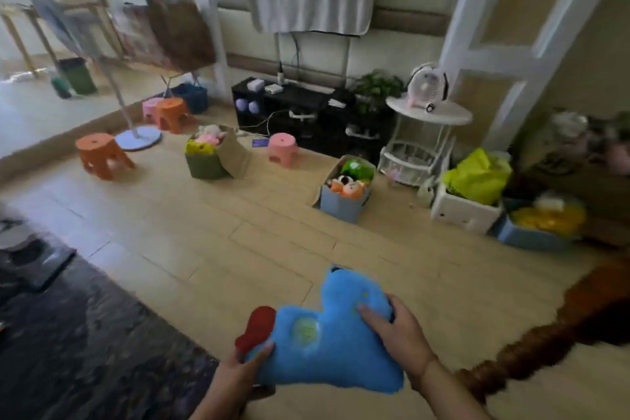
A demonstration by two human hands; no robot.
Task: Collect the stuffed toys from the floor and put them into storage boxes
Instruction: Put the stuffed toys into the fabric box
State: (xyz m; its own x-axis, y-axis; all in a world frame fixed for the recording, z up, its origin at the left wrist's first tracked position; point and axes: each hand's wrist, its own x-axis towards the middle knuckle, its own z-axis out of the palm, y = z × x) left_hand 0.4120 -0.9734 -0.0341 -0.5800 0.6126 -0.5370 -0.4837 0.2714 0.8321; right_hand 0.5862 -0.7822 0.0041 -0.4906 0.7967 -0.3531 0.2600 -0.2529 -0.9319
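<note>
Fingers (370, 315) of the right hand (402, 337) are curled over the upper edge of a blue stuffed toy (327, 334), while its lower end is gripped by the left hand (238, 375). Fleecy, lumpy plush with a red tip is seen, held above the pale plank floor (238, 232). Well apart, a blue fabric storage box (341, 204) and a green one (204, 165) are filled with toys.
</note>
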